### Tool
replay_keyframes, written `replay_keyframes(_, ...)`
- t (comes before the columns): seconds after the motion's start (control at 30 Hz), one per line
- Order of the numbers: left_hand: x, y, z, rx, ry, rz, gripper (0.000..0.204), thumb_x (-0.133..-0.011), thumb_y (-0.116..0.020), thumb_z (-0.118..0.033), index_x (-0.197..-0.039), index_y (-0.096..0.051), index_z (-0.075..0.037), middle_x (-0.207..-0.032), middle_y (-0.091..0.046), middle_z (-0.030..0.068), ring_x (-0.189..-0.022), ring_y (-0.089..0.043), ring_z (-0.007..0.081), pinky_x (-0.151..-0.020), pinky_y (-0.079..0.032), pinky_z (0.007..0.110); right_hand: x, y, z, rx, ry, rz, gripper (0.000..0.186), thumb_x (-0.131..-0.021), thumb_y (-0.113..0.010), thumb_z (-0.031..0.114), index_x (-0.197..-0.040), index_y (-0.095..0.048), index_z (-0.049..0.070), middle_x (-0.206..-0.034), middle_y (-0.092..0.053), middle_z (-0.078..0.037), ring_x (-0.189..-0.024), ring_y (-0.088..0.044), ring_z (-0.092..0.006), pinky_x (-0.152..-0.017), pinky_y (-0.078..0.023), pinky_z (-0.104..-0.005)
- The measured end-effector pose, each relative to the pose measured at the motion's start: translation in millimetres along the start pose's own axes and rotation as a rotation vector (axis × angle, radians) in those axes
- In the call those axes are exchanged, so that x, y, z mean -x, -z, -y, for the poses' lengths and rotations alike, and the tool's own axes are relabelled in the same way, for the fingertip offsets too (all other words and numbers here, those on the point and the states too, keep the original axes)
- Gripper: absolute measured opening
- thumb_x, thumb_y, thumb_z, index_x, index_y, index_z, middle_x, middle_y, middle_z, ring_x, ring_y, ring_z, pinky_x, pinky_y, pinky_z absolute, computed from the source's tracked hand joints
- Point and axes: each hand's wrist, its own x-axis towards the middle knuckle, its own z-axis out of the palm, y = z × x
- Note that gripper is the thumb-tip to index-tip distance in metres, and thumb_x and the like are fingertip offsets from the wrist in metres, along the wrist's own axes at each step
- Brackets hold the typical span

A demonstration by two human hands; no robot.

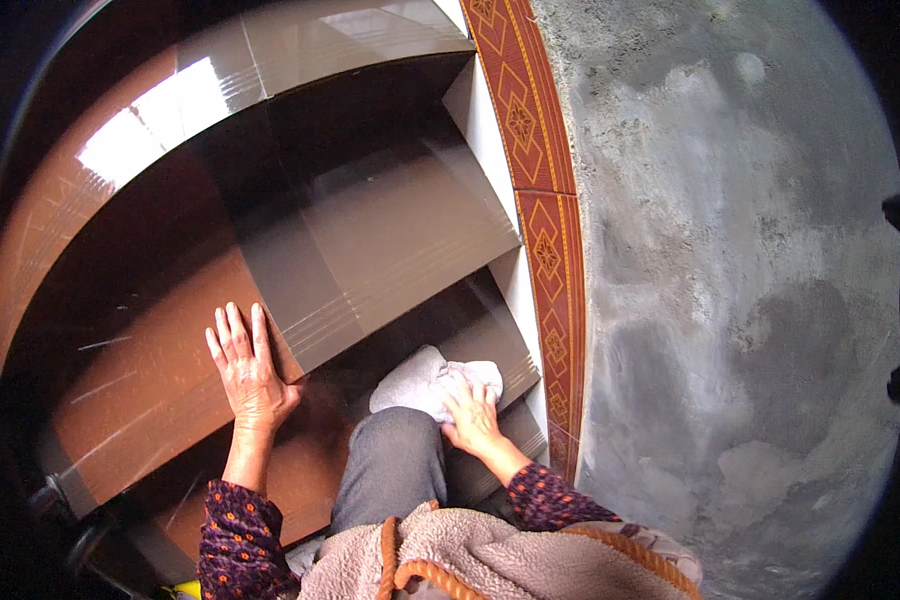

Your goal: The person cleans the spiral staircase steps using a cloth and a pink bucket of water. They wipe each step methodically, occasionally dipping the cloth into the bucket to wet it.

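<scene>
My left hand (pixel 253 380) lies flat with its fingers stretched out on a glossy stair step (pixel 165 365), close to that step's front edge. The tread under it is orange-brown, and farther right it turns grey-brown. On the step below, my right hand (pixel 475 420) presses down on a bunched white cloth (pixel 408 384), with its fingers over the cloth's right part. My bent knee (pixel 395 460) in grey trousers is just left of the right hand and hides part of that lower step.
A red-brown patterned tile border (pixel 545 250) runs along the stairs' right side, against a rough grey wall (pixel 730 300). Higher up, another step (pixel 350 35) reflects bright light. Dark rounded posts (pixel 55 497) stand at the lower left.
</scene>
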Motion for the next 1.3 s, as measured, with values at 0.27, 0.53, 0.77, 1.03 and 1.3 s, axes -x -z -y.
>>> replay_keyframes(0.27, 1.0, -0.2, 2.4, 0.031, -0.011, -0.034, 0.113, -0.052, -0.081, -0.023, -0.150, -0.030, -0.001, -0.155, -0.023, 0.0290, -0.147, -0.017, 0.0443, -0.121, -0.010, 0.057, -56.5, 138.2, -23.4, -0.846, 0.145, -0.704, 0.045, -0.071, -0.075, 0.013, -0.112, -0.059, 0.003, -0.107, -0.064, -0.015, -0.102, -0.064, -0.0301, -0.091, -0.051, -0.0385)
replay_keyframes(0.53, 0.1, 3.2, 3.5, 0.060, 0.015, 0.008, 0.110, -0.052, -0.079, -0.025, -0.150, -0.034, -0.002, -0.155, -0.024, 0.0280, -0.147, -0.017, 0.0458, -0.121, -0.010, 0.059, -315.5, 300.3, 29.3, -0.323, 0.615, -0.463, 0.046, -0.068, -0.065, 0.026, -0.109, -0.068, 0.006, -0.115, -0.065, -0.022, -0.115, -0.060, -0.0364, -0.098, -0.048, -0.0437)
replay_keyframes(0.77, -0.8, 1.6, 5.8, 0.072, -0.010, -0.010, 0.113, -0.048, -0.079, -0.024, -0.149, -0.034, -0.001, -0.156, -0.024, 0.0285, -0.147, -0.017, 0.0455, -0.121, -0.010, 0.058, -350.4, 211.1, 20.3, 0.060, 0.153, -0.237, 0.064, -0.074, -0.066, 0.047, -0.130, -0.061, 0.018, -0.127, -0.057, -0.020, -0.116, -0.053, -0.0436, -0.101, -0.043, -0.0510)
replay_keyframes(1.03, -2.5, 0.4, 1.8, 0.043, 0.007, -0.008, 0.110, -0.052, -0.077, -0.021, -0.151, -0.031, -0.002, -0.157, -0.021, 0.0278, -0.148, -0.016, 0.0444, -0.121, -0.009, 0.057, 3.4, 142.1, -98.8, 0.178, -0.252, 0.865, 0.054, -0.063, -0.075, 0.033, -0.109, -0.070, 0.006, -0.123, -0.060, -0.023, -0.118, -0.055, -0.0392, -0.101, -0.045, -0.0489)
replay_keyframes(1.3, -1.6, 4.7, 2.9, 0.052, 0.024, 0.057, 0.115, -0.050, -0.082, -0.027, -0.150, -0.031, -0.002, -0.156, -0.021, 0.0287, -0.148, -0.015, 0.0455, -0.121, -0.008, 0.058, -61.6, 219.6, -46.6, -0.343, 0.249, -0.306, 0.054, -0.066, -0.069, 0.021, -0.114, -0.061, 0.001, -0.103, -0.059, -0.018, -0.099, -0.059, -0.0365, -0.088, -0.050, -0.0421)
